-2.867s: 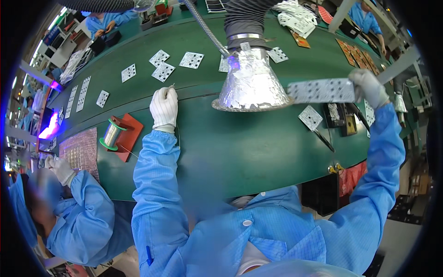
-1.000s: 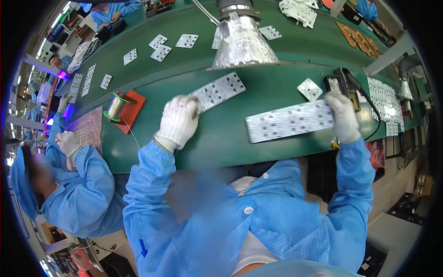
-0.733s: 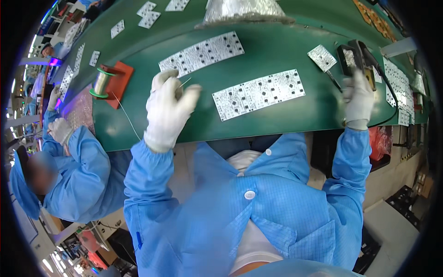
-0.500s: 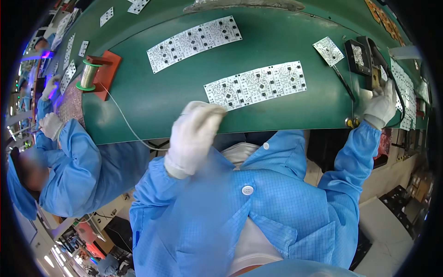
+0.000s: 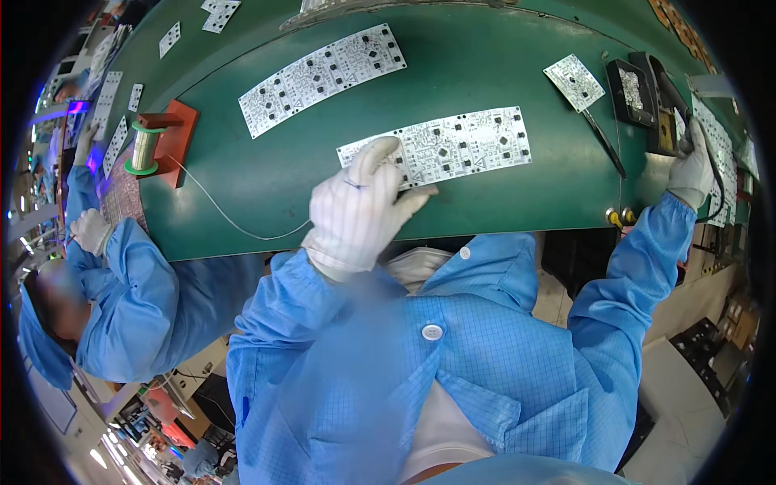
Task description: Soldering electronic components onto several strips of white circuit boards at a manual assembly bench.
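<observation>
My gloved left hand (image 5: 356,212) is over the left end of the nearer white circuit board panel (image 5: 465,147). Its index finger is bent and its thumb points right, apart from it; the other fingers are folded. Thin solder wire (image 5: 234,229) runs from a spool (image 5: 145,151) on a red-brown stand (image 5: 183,145) up to this hand, where its end is hidden. Far right, my gloved right hand (image 5: 692,171) is closed beside a black soldering iron stand (image 5: 664,133). A black cable (image 5: 719,182) passes alongside; what the fingers grip is hidden.
A second long board panel (image 5: 323,79) lies farther back. A small board (image 5: 575,82) touches a black pen-like tool (image 5: 605,144). Beside the stand sits a black box (image 5: 631,93) of metal shavings. More boards (image 5: 711,149) lie far right. A co-worker's sleeve (image 5: 141,279) is at left.
My left hand has moved forward over the panel's left end, with its index finger and thumb spreading. My right hand has shifted slightly right and forward beside the stand. The wire has moved with the left hand.
</observation>
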A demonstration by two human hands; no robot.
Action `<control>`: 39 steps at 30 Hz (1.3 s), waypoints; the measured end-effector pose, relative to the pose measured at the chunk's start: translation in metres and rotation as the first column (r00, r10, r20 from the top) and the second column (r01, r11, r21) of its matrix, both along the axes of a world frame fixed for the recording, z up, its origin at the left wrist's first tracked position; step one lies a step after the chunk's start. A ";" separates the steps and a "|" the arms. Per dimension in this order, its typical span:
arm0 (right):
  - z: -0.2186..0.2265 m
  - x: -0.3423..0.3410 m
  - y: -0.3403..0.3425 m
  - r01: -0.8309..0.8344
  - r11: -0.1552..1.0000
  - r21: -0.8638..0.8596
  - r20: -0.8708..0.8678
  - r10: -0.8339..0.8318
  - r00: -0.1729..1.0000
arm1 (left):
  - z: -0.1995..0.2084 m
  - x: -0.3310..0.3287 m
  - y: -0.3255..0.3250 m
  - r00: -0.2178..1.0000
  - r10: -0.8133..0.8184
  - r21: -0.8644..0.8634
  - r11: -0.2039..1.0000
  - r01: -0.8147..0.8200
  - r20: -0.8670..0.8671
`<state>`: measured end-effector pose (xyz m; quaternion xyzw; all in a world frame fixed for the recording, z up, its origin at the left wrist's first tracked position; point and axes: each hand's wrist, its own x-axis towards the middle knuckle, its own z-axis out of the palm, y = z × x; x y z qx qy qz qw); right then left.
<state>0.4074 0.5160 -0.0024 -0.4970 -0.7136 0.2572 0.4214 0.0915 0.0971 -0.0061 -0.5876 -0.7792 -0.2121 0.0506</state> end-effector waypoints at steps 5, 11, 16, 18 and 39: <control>0.033 0.011 -0.052 -0.035 0.676 0.736 0.507 -0.516 0.690 | 0.006 -0.018 -0.004 0.999 -0.025 0.008 1.000 0.025 0.040; -0.002 -0.038 -0.146 -0.019 0.959 0.282 -0.259 0.095 0.961 | 0.006 0.004 -0.003 0.969 0.054 0.095 0.992 -0.079 0.240; 0.006 -0.070 -0.169 0.051 0.990 0.132 -0.229 -0.019 0.973 | 0.005 0.013 0.003 0.983 -0.033 0.087 0.996 0.018 0.178; 0.012 -0.084 -0.179 -0.066 0.983 0.173 -0.309 0.118 0.944 | 0.003 0.017 0.004 0.986 -0.036 0.060 0.998 0.027 0.165; 0.010 -0.150 -0.276 -0.885 0.335 0.324 0.270 0.863 0.426 | 0.043 0.012 -0.012 0.187 0.188 -0.184 0.982 -0.038 0.964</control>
